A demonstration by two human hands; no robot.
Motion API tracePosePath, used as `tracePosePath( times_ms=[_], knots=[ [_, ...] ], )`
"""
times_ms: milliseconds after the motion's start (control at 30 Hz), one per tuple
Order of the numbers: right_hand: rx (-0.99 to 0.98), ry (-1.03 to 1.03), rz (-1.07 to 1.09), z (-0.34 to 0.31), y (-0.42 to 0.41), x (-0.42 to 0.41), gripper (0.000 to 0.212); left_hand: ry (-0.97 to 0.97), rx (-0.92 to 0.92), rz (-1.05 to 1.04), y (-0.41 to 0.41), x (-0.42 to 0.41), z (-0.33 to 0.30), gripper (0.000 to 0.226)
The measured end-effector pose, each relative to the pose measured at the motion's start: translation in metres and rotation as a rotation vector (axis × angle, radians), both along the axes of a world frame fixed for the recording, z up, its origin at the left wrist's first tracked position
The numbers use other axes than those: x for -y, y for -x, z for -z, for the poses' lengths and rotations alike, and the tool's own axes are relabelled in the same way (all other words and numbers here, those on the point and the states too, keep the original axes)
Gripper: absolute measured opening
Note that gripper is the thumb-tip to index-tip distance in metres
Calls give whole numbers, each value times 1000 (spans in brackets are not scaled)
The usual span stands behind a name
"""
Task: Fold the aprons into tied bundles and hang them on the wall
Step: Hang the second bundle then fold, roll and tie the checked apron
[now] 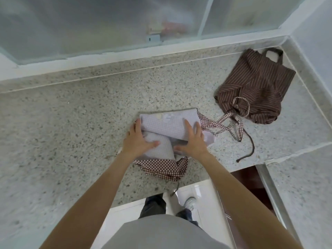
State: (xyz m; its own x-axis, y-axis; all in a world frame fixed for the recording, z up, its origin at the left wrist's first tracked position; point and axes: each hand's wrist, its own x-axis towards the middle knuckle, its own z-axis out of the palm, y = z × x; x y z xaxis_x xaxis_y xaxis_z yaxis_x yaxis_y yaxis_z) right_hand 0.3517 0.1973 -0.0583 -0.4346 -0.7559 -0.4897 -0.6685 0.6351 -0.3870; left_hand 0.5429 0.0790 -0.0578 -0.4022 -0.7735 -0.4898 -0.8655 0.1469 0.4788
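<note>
A pale checked apron with red-and-white gingham trim lies partly folded on the speckled stone counter. My left hand rests flat on the apron's left end, fingers straight, thumb across the fold. Over the right part lies my right hand, fingers spread and pressing the cloth down. The gingham ties trail off to the right. A gingham hem hangs toward the counter's front edge. A brown striped apron lies crumpled at the back right corner, its neck loop against the wall.
Frosted sliding windows run along the back above a raised ledge. A white wall closes the right side. A dark cord trails near the counter's cut-out at front right. Below are white floor tiles and my shoes.
</note>
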Motion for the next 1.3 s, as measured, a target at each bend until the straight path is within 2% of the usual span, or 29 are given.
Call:
tracePosePath(
  times_ms=[67, 167, 233, 267, 333, 433, 500, 567, 600, 633, 767, 867, 933, 1000, 1033, 1100, 1167, 1233, 1300],
  knots=[
    [-55, -3, 34, 3, -4, 2, 104, 14, -23, 43, 5, -5, 7, 119],
    [-5, 90, 109, 3, -6, -4, 89, 47, -127, 42, 2, -12, 9, 97],
    [44, 176, 137, 1, -3, -10, 79, 30, -101, 77, -7, -17, 6, 93],
    [49, 244, 127, -2, -1, -10, 72, 45, -59, 103, -10, -18, 5, 98],
    [46, 400, 12, -15, -3, -17, 57, 191, 0, 136, -19, -27, -11, 111],
    [110, 521, -142, -44, -10, -27, 44, 408, -165, 269, -12, -37, -46, 109],
    [139, 560, -181, -65, -14, -42, 45, 475, -250, 432, 0, -49, -64, 92],
    [145, 582, -184, -85, -18, -61, 47, 528, -337, 484, 8, -67, -74, 56],
    [136, 596, -189, -95, -19, -72, 45, 537, -371, 471, 10, -76, -77, 38],
    [116, 606, -196, -106, -19, -84, 43, 537, -393, 440, 10, -88, -82, 32],
    [-35, 654, -234, -137, -15, -128, 43, 603, -432, 292, -3, -131, -99, 23],
    [-208, 584, -225, -137, -9, -156, 44, 738, -517, 203, -24, -161, -108, 28],
    [-351, 504, -201, -130, -4, -170, 26, 796, -536, 146, -38, -178, -119, 28],
    [-370, 550, -155, -123, 0, -183, 13, 747, -547, 30, -54, -191, -131, 23],
    [-294, 635, -106, -121, 1, -189, 16, 719, -541, -25, -67, -200, -138, 18],
    [35, 710, 27, -128, 2, -194, 9, 654, -479, -84, -78, -204, -140, 11],
    [271, 712, 40, -144, -7, -202, 5, 671, -317, -93, -88, -213, -146, 11],
    [304, 759, -94, -160, -17, -205, 9, 698, -55, -24, -91, -217, -155, 32],
    [290, 780, -255, -176, -28, -203, 12, 638, 207, 71, -89, -218, -167, 59]
  ],
)
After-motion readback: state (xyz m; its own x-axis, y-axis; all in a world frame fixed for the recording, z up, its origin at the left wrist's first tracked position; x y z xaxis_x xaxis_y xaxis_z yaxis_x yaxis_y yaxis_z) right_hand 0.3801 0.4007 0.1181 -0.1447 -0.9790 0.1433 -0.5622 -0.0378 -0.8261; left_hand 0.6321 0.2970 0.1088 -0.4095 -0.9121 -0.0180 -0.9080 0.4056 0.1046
